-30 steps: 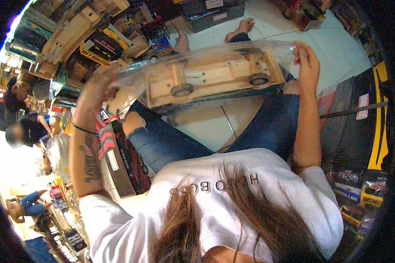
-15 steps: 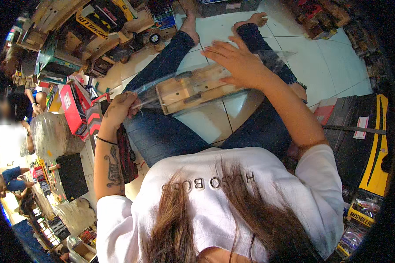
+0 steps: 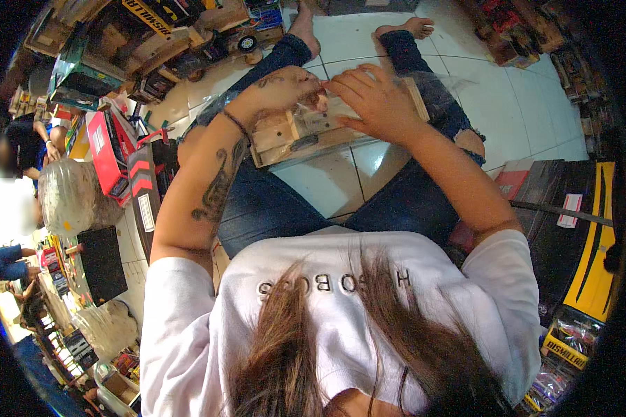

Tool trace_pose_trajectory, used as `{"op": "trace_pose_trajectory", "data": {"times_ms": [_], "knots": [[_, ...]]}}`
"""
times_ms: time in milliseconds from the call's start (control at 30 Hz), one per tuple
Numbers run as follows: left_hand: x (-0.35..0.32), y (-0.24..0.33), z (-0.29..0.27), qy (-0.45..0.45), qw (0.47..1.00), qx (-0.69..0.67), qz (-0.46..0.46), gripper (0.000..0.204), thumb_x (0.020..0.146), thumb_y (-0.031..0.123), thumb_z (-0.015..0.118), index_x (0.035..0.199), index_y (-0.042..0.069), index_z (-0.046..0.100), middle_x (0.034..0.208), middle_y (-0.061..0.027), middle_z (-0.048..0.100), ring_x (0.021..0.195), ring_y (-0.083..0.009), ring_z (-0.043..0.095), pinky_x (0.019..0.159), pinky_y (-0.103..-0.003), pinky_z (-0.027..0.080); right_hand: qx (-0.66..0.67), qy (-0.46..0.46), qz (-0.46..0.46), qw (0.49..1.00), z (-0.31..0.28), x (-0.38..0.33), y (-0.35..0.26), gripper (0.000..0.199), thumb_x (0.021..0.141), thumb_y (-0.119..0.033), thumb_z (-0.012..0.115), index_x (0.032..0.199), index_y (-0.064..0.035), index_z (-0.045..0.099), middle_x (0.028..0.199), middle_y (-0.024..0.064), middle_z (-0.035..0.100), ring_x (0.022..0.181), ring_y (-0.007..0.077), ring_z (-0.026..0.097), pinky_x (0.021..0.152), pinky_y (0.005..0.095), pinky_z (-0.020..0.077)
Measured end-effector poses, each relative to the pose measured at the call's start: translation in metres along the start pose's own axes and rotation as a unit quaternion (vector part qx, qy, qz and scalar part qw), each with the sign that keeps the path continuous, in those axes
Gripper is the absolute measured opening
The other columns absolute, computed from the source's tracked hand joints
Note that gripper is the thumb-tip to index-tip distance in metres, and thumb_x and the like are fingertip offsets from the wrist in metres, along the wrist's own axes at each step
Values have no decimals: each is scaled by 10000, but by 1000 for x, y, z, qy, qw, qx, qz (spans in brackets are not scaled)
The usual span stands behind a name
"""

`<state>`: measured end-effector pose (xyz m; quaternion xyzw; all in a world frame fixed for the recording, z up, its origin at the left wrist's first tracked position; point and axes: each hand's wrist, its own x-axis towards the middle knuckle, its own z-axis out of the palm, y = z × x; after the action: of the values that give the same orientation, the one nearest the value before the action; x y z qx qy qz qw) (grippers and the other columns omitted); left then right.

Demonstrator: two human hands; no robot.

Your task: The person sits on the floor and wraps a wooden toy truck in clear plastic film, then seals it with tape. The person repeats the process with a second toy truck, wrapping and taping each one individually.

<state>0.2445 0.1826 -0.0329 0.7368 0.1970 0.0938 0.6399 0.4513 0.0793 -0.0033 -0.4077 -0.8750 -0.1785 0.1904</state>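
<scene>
A pale wooden toy truck (image 3: 271,144) lies on its side or upside down between my thighs, with a dark wheel showing along its near edge. Clear plastic wrap (image 3: 435,97) covers the truck and trails past its right end. Over the truck's far side, my left hand (image 3: 289,89) is closed, its fingers pinching the wrap. My right hand (image 3: 377,104) lies across the truck's right half with fingers stretched out on the film, their tips close to the left fingertips. The middle of the truck is partly hidden by both hands.
Wooden toy trucks (image 3: 167,48) are piled at the far left. Red boxes (image 3: 108,153) and a plastic-wrapped bundle (image 3: 76,198) stand at the left, near another person (image 3: 38,142). At the right lies a large black and yellow panel (image 3: 563,229). White floor tiles (image 3: 522,104) stretch beyond my legs.
My left hand has moved right and away from me, from the truck's left end to beside my right hand, bringing the wrap across. The right hand has shifted slightly nearer to me.
</scene>
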Motion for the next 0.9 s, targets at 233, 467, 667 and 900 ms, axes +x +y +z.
{"op": "trace_pose_trajectory", "data": {"times_ms": [233, 467, 667, 900], "knots": [[-85, -3, -19, 4, 904, 409, 123, 446, 869, 362, 617, 1131, 4, 572, 898, -139, 646, 747, -218, 613, 733, -348, 493, 284, -162, 101, 940, 42, -20, 18, 197, 910, -224, 517, 917, -35, 573, 870, 140, 600, 869, 340, 574, 816, 429, 444], [-115, 54, -34, 299, 814, 483, -123, 390, 855, 345, 622, 1087, 32, 629, 910, -137, 663, 822, -262, 631, 821, -381, 480, 323, -206, 128, 915, 26, -12, 19, 183, 922, -196, 502, 908, -16, 535, 854, 150, 577, 857, 345, 555, 778, 429, 440], [-13, 1, 46, 143, 918, 369, 11, 292, 890, 303, 580, 1010, 50, 665, 904, -159, 675, 865, -313, 637, 869, -406, 430, 302, -182, 107, 930, 48, -33, 31, 230, 926, -265, 498, 925, -54, 591, 849, 171, 628, 814, 387, 601, 745, 468, 475], [-9, 9, 35, 106, 946, 293, 93, 266, 900, 262, 553, 896, 23, 670, 749, -135, 666, 756, -292, 654, 768, -379, 485, 82, -329, 405, 849, -84, -72, 103, 248, 867, -268, 606, 840, -26, 655, 761, 154, 646, 695, 315, 614, 664, 392, 479]]}}
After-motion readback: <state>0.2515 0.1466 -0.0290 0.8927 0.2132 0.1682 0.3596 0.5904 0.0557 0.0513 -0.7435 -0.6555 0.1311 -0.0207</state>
